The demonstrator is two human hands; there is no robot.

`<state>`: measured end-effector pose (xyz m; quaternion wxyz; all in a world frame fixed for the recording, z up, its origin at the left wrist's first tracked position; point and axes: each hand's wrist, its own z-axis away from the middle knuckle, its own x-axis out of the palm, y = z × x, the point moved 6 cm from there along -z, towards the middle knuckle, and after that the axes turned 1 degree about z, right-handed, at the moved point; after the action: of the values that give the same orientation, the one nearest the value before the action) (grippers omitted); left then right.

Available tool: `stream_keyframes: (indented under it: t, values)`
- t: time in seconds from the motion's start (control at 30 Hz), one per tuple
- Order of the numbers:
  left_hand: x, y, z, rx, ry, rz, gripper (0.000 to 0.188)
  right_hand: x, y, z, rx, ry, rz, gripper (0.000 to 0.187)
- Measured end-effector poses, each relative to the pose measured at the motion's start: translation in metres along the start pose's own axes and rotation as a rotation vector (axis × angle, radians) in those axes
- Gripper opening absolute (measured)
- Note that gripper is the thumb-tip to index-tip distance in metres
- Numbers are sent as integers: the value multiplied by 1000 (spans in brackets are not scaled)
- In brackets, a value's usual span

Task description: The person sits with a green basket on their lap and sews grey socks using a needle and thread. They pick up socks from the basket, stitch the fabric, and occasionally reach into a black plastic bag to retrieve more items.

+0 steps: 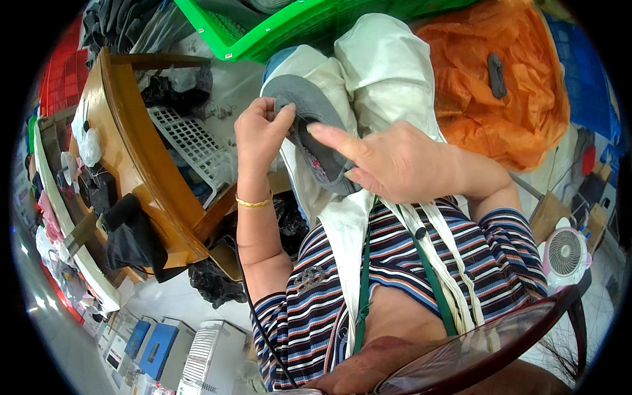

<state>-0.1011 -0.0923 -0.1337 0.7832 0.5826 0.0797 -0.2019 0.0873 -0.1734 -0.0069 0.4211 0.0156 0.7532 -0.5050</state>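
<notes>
A dark grey slip-on shoe (306, 93) lies over my white-covered lap, its opening facing up and a patterned pink lining showing inside. My left hand (261, 128), with a gold bangle at the wrist, is closed on the shoe's side edge, thumb over the rim. Across the opening comes my right hand (405, 161); one digit reaches over the rim and another rests by the heel end. Its remaining fingers are hidden beneath the hand. The white apron (385, 66) covers both my knees.
Beyond my knees stands a green crate (243, 43) with grey pieces inside. An orange sheet (461, 72) at the right bears a small grey item (497, 76). On the left are a wooden table (125, 131) and a white plastic basket (191, 141). A small fan (565, 251) stands at the lower right.
</notes>
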Motion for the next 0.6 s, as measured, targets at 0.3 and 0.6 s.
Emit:
stream_keyframes:
  t: [0.3,0.6]
  values:
    - [0,-11,4,-131,54,144,19,60,88,-28,426,126,-556,16]
    - [5,-15,9,-116,60,281,15,74,101,-35,322,186,-190,13]
